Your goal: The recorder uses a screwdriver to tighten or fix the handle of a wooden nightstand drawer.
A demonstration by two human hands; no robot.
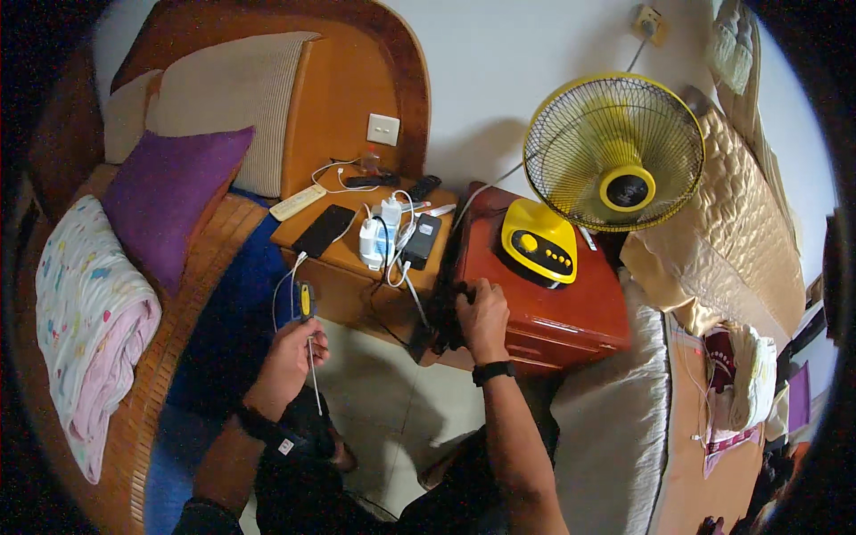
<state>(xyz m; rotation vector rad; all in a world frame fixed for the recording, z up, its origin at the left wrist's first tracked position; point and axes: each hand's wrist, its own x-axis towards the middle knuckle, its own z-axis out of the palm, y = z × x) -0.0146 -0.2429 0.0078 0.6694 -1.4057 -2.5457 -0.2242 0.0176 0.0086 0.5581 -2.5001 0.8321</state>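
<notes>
My left hand (287,364) is closed on a small dark device (305,301) with a yellow strip, held upright in front of the nightstand. A thin white cable (315,382) hangs down from this hand, and another loops up to a white plug on the nightstand's edge. At the front left corner of the red cabinet, the fingers of my right hand (484,319) curl onto a dark, tangled-looking object (446,323). Shadow and the hand hide its shape, so its kind is unclear. Dark bands circle both wrists.
On the wooden nightstand (343,254) lie a black phone (324,230), a white power strip (379,234) with cables, a black power bank (423,241) and remotes. A yellow fan (615,152) stands on the red cabinet (571,312). Beds flank both sides, with a purple pillow (174,196) at left.
</notes>
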